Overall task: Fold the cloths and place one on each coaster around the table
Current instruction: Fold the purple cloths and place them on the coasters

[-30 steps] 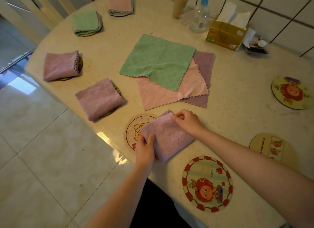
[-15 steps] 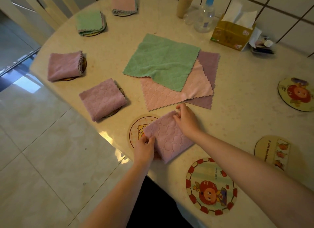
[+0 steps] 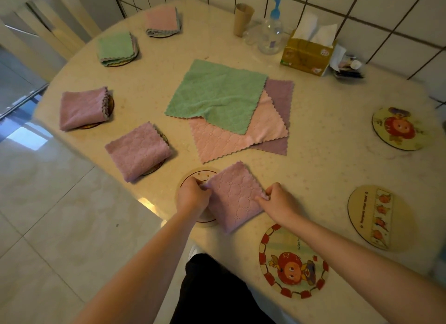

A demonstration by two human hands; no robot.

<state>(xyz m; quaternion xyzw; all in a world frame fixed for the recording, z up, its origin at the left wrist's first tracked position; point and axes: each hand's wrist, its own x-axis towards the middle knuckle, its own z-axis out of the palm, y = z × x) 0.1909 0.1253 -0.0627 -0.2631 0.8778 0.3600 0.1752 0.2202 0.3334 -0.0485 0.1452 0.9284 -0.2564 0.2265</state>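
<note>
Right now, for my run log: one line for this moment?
step: placing | left hand, right hand: pinching folded purple cloth | target: coaster

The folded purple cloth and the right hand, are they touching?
Touching. The head view shows the right hand pinching the right edge of the folded purple cloth between its fingers, with no gap.

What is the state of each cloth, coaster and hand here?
Held cloth: folded, half on a coaster.
Left hand: pinches its left edge.
Right hand: pinches its right edge.
Four far cloths: folded, each on a coaster.
Green cloth: unfolded, top of the pile.
Three right coasters: bare.
</note>
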